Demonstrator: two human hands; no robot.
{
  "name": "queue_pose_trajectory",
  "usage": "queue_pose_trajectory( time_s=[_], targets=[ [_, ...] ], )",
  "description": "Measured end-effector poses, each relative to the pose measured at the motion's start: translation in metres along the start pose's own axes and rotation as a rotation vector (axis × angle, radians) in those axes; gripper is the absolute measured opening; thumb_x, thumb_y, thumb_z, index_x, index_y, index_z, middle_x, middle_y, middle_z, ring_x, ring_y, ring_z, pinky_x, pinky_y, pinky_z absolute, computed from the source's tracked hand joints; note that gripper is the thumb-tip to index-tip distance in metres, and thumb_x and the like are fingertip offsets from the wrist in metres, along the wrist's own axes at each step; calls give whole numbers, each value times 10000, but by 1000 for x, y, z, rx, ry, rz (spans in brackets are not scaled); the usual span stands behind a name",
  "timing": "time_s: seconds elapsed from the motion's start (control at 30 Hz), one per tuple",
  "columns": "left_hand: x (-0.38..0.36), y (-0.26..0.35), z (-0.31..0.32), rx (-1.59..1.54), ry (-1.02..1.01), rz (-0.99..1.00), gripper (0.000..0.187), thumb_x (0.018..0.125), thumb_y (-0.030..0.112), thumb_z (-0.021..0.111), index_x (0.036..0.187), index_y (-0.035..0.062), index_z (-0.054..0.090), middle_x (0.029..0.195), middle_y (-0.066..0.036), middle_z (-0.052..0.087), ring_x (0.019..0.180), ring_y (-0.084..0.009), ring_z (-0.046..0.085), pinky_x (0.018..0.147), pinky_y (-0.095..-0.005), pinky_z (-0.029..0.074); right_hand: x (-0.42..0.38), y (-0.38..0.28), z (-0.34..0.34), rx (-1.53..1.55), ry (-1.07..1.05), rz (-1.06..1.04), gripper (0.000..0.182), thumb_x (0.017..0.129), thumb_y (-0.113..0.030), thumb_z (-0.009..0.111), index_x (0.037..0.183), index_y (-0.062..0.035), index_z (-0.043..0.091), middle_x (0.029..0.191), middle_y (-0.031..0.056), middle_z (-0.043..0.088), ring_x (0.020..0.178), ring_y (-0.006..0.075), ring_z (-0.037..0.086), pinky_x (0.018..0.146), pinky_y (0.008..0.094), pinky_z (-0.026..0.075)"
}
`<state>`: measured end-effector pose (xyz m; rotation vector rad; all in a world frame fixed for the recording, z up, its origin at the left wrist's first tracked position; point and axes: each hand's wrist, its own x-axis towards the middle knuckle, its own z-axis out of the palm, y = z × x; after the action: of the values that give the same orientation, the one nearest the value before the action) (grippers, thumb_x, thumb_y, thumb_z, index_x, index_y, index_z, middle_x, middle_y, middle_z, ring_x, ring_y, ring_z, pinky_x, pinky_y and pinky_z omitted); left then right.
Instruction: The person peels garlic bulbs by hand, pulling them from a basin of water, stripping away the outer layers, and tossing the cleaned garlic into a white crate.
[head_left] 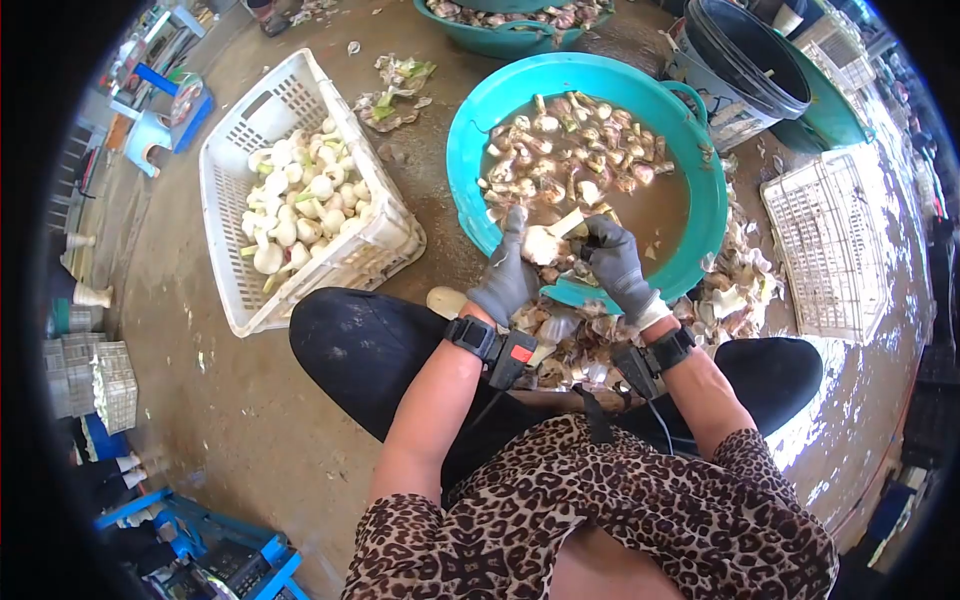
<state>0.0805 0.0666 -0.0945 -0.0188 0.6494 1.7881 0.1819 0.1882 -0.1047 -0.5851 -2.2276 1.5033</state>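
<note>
Both my hands wear grey gloves and meet over the near rim of a teal tub (465, 130). Between them is a garlic bulb (541, 246) with a short pale stem pointing up to the right. My left hand (508, 275) grips the bulb from the left, thumb raised. My right hand (618, 262) has its fingers closed around the stem end. Brownish water in the tub holds many unpeeled garlic bulbs (550, 150). Left of the tub, a white plastic crate (225, 215) contains clean, pale garlic bulbs (310, 195).
Loose garlic skins (735, 285) lie heaped right of the tub and between my legs. A white crate (825, 245) stands at the right. Buckets (740, 75) and another teal tub (490, 32) are at the back. A blue crate (240, 550) sits at lower left.
</note>
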Motion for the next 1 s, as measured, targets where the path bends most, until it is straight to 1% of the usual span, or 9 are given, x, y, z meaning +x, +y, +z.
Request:
queue_pose_trajectory(
  time_s=[0.2,0.3,0.43,0.57,0.63,0.77,0.8,0.93,1.0],
  targets=[
    [2,2,-1,318,17,238,492,786,351,566,1126,20,437,1068,-84,519,969,-208,506,846,-344,411,-3,-38,-5,513,-49,184,188,759,-5,561,946,4,543,832,34,565,781,119,547,719,236,444],
    [-1,3,-1,91,124,120,404,820,396,483,1061,72,484,934,-68,569,760,-197,580,560,-286,489,-9,-24,-7,963,-65,322,167,795,22,500,962,28,503,866,36,561,837,98,543,747,227,455],
    [-5,13,3,147,190,4,459,804,466,470,1040,73,503,917,-58,564,709,-163,580,462,-247,462,-17,-29,-11,484,-115,102,155,815,36,437,954,15,503,859,38,563,820,72,532,705,224,465],
    [0,18,-3,986,274,456,495,760,473,543,1001,41,520,803,-25,549,627,-91,535,461,-207,438,-15,-44,-19,39,-95,-1,138,823,0,445,947,8,506,872,43,564,814,81,537,697,228,463],
    [-5,17,10,982,293,567,369,756,330,614,973,43,539,704,-2,535,516,-41,464,401,-185,388,-10,-43,-11,911,0,401,138,830,-39,446,942,10,508,871,53,566,807,96,545,696,229,459],
    [-3,15,2,1208,330,522,166,790,124,573,929,33,561,693,4,552,490,-31,453,416,-175,375,-7,-52,-14,1239,93,539,90,786,-37,454,847,-28,520,796,51,574,725,121,557,641,221,460],
    [-8,17,7,1208,330,516,166,790,124,573,929,33,561,693,4,552,490,-31,453,416,-175,375,-7,6,-42,1330,-292,414,47,771,-69,478,791,-59,520,729,52,580,645,141,555,579,244,461],
    [-20,25,24,1023,-2,642,189,792,156,583,943,45,563,818,-13,587,578,-37,499,487,-173,418,-12,-39,-57,1137,83,223,130,769,-136,469,842,-49,534,740,63,592,647,173,563,617,293,467],
    [-24,31,32,865,-76,608,214,785,184,597,946,47,561,857,-20,588,630,-52,521,543,-174,443,-16,-45,-71,-133,226,-83,234,795,-177,427,939,-23,529,860,99,596,790,211,576,719,376,453]
  ],
)
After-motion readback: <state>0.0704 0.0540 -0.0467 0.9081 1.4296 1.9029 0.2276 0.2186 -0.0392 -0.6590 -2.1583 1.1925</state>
